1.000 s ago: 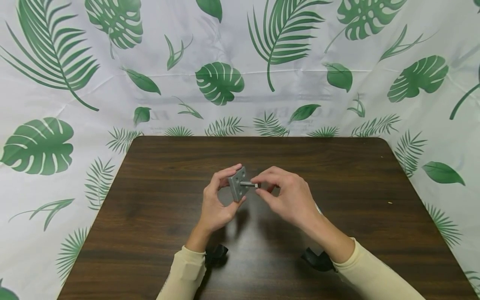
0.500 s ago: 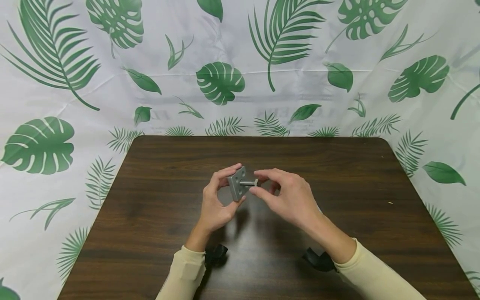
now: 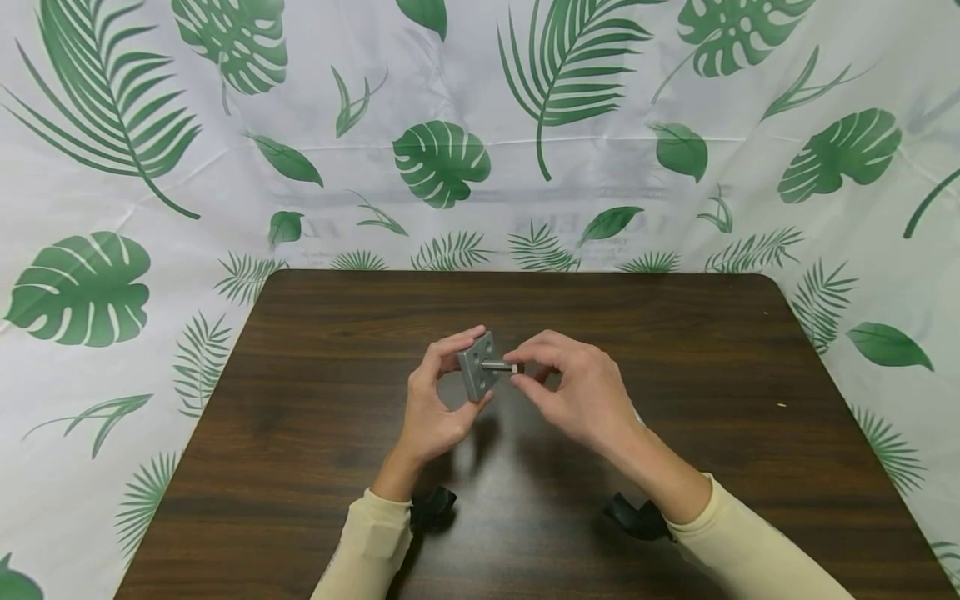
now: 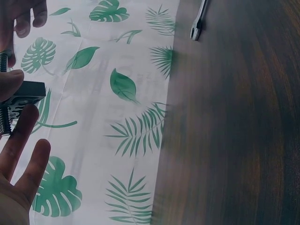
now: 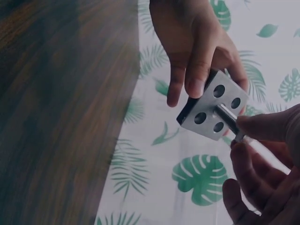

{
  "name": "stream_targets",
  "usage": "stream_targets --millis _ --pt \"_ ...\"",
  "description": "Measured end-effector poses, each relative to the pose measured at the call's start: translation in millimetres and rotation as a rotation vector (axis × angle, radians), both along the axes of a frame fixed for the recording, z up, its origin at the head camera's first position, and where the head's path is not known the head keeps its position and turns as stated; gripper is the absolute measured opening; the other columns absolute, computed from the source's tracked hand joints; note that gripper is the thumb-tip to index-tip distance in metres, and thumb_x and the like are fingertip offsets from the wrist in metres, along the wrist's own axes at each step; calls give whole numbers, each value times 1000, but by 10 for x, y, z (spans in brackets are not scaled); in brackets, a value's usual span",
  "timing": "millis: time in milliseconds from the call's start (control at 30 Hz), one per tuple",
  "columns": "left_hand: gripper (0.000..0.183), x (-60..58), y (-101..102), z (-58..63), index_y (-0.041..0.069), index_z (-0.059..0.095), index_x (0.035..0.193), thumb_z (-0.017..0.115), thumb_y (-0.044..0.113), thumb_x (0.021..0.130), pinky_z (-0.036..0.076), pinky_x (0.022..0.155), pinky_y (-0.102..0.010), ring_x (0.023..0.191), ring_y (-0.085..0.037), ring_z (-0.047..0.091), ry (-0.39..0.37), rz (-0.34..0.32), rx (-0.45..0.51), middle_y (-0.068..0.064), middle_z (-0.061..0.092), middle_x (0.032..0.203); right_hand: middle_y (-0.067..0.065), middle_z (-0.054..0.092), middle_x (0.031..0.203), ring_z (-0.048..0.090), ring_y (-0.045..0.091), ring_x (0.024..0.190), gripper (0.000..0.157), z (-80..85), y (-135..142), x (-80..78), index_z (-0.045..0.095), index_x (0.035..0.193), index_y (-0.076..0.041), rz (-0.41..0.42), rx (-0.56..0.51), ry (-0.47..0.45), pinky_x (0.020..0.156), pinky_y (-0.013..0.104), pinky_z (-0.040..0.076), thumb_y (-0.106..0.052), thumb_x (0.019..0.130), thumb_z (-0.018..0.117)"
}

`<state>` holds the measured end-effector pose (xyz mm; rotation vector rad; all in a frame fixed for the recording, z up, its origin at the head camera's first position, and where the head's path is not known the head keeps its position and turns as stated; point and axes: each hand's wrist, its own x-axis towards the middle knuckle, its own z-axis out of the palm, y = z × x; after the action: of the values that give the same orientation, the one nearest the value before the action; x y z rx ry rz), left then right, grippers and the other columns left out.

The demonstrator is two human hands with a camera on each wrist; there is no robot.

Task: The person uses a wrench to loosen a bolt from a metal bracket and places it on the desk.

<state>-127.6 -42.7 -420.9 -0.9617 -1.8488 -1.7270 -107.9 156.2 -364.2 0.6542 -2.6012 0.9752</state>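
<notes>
My left hand (image 3: 437,408) holds a square grey metal plate (image 3: 472,367) by its edges, between thumb and fingers, above the table. Several round holes show around the middle in the right wrist view, where a threaded bolt (image 5: 228,117) stands in the plate (image 5: 206,104). On the plate's other side, thread (image 4: 4,123) comes out in the left wrist view. My right hand (image 3: 581,387) pinches the bolt's head end between thumb and index finger; the other fingers (image 5: 251,178) are bent below it. The fingertips partly hide the bolt head.
A dark wood-grain table (image 3: 337,317) lies beneath both hands. At the top of the left wrist view, a slender metal tool with a slotted end (image 4: 196,31) lies on it. A white leaf-print sheet (image 3: 360,175) stands behind. Black straps (image 3: 637,518) hang at the wrists.
Half a second ago my right index finger was lifted off the bolt and the thumb sat further left; now both pinch the head end again. My left hand and the plate stay put.
</notes>
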Motion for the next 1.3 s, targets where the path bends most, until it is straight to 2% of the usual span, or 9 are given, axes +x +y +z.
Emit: stream_targets --millis 133,267,367,467,600,667,833,1067,1300 --pt "62 -5 4 7 -15 47 121 76 -18 67 53 78 -40 105 -35 64 4 2 1 -30 55 130 -12 64 101 62 -1 71 24 -11 4 -6 76 97 -17 62 -28 43 54 25 48 -3 79 79" --pt "62 -3 -1 0 -15 47 121 75 -18 66 53 79 -39 104 -35 64 10 7 -1 -30 56 130 -12 63 104 61 1 70 27 -16 4 5 75 105 -17 65 -37 30 49 23 45 -11 79 82" --pt "62 1 -7 -7 -15 47 122 75 -18 66 53 79 -39 105 -34 64 7 11 -5 -29 56 130 -13 63 102 59 2 69 32 -9 -3 15 74 111 -18 29 -39 5 49 24 43 -23 81 82" --pt "62 3 -8 -12 -14 47 122 75 -18 67 53 79 -39 105 -35 64 5 11 -9 -29 56 130 -15 64 91 54 2 65 29 -2 -9 25 74 111 -20 -37 -26 -20 52 27 42 -31 84 79" --pt "62 6 -7 -13 -15 48 121 76 -18 66 53 79 -39 104 -36 64 10 13 -6 -29 56 130 -18 63 75 51 2 59 22 11 -19 26 76 106 -22 -114 2 -65 51 29 41 -35 89 73" --pt "61 7 -8 -13 -15 48 121 76 -18 67 53 79 -38 103 -36 64 13 14 -4 -29 56 130 -18 65 73 52 2 58 20 15 -23 20 76 103 -22 -130 11 -84 50 29 42 -36 90 71" --pt "62 9 -9 -16 -15 47 121 76 -19 67 53 78 -39 105 -37 63 15 9 -7 -30 55 130 -17 67 75 56 0 61 17 14 -23 13 77 101 -21 -124 12 -99 53 28 45 -33 89 73" --pt "62 7 -13 -22 -15 47 121 76 -18 67 53 79 -39 104 -36 64 16 13 -6 -30 55 130 -16 66 86 57 3 63 22 2 1 11 77 101 -22 -73 9 -17 56 29 45 -21 80 82" --pt "63 6 -12 -24 -15 47 122 76 -18 67 53 80 -37 103 -35 65 12 7 -3 -30 55 130 -15 66 99 61 -1 69 25 -2 7 9 76 99 -19 -17 -13 21 65 30 50 -11 76 84"
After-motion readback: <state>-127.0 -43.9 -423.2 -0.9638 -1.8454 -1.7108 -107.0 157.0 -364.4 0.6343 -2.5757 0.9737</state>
